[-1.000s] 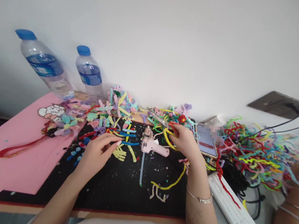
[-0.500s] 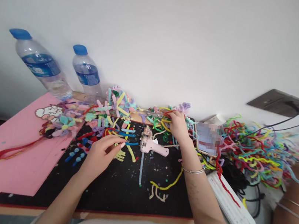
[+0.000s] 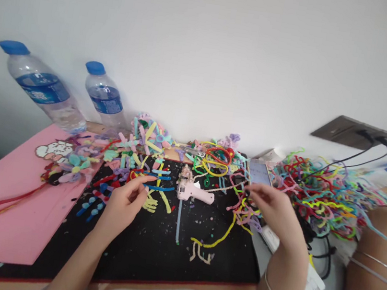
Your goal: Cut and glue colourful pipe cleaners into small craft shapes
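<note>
My left hand is over the black mat, its thumb and index finger pinched at the near end of a blue pipe cleaner. More short blue, red and yellow pipe cleaner pieces lie about its fingertips. My right hand is raised at the mat's right side, fingers drawn together. A small dark spot shows at its fingertips, too small to name. Below them lies a clump of pink, purple and yellow pipe cleaners. Between my hands rests a pale pink glue gun with a glue stick sticking out.
Two water bottles lean by the wall. Pink sheets cover the mat's left. A phone stands behind my right hand. A big heap of pipe cleaners and another person's hand are at right, below a wall socket.
My right hand has come away from the looped red and yellow pipe cleaners at the back, moving right and nearer. My left hand has shifted slightly left along the blue piece. The view has turned slightly.
</note>
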`<state>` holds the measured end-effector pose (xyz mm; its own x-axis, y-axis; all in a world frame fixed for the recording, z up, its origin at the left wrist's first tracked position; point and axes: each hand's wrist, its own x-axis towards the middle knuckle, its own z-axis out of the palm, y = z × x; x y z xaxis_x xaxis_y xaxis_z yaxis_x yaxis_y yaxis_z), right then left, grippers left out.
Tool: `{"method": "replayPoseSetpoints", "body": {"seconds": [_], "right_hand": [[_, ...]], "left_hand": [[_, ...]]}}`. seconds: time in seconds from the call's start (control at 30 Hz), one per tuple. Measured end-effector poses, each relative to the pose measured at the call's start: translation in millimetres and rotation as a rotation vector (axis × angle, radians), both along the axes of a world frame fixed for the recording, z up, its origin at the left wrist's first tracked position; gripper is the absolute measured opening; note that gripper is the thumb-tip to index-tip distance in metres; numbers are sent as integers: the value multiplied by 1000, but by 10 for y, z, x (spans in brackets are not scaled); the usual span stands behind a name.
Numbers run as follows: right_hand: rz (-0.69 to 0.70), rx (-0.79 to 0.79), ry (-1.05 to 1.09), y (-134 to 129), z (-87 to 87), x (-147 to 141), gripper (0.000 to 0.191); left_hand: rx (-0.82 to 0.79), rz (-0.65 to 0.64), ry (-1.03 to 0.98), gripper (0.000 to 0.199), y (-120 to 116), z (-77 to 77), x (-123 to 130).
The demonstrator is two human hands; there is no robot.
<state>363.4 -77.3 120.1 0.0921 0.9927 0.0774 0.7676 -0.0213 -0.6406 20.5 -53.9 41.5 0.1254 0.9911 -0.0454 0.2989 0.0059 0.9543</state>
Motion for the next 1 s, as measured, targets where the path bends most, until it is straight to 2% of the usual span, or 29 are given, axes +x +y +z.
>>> {"method": "replayPoseSetpoints", "body": {"seconds": [0.07, 0.13, 0.2, 0.27, 0.3, 0.33, 0.4, 0.43, 0.47, 0.53, 0.6, 0.67, 0.73, 0.87, 0.97, 1.0], "right_hand": [[145, -196, 130, -257, -36, 19, 22], [106, -243, 179, -444, -87, 121, 23], [-174, -123, 160, -550, -109, 317, 24], [-489, -2, 112, -573, -84, 565, 28], [-601, 41, 70, -555, -59, 690, 30], [-686, 55, -12, -517, -31, 806, 32], [-762, 15, -252, -390, 11, 997, 33], [-742, 6, -368, -307, 17, 1070, 35], [-659, -26, -422, -217, 9, 1129, 40], [-523, -88, -458, -36, -37, 1209, 48], [-496, -110, -477, 111, -94, 1249, 36], [-527, -124, -511, 192, -126, 1250, 20], [-570, -107, -518, 201, -122, 1205, 13], [-623, 70, -401, 79, -67, 931, 17], [-595, 293, -265, -44, -45, 534, 21], [-546, 364, -204, -83, -41, 370, 19]], "left_hand": [[-2, -10, 11, 31, 5, -10, 8], [-11, -23, 15, 30, 13, -17, 13], [-24, -32, 7, 30, 18, -18, 16], [-33, -34, -9, 32, 18, -15, 16], [-36, -34, -14, 34, 16, -14, 15], [-39, -36, -15, 35, 14, -13, 14], [-46, -44, -9, 36, 10, -17, 11], [-51, -48, -6, 37, 9, -20, 10], [-54, -51, -5, 37, 9, -24, 9], [-57, -50, -7, 38, 10, -28, 8], [-56, -49, -8, 38, 11, -27, 5], [-54, -46, -10, 37, 13, -25, 1], [-56, -40, -12, 37, 14, -24, -4], [-58, -35, -18, 34, 18, -28, -2], [-58, -33, -46, 32, 17, -19, 13], [-64, -37, -63, 31, 15, -9, 21]]}}
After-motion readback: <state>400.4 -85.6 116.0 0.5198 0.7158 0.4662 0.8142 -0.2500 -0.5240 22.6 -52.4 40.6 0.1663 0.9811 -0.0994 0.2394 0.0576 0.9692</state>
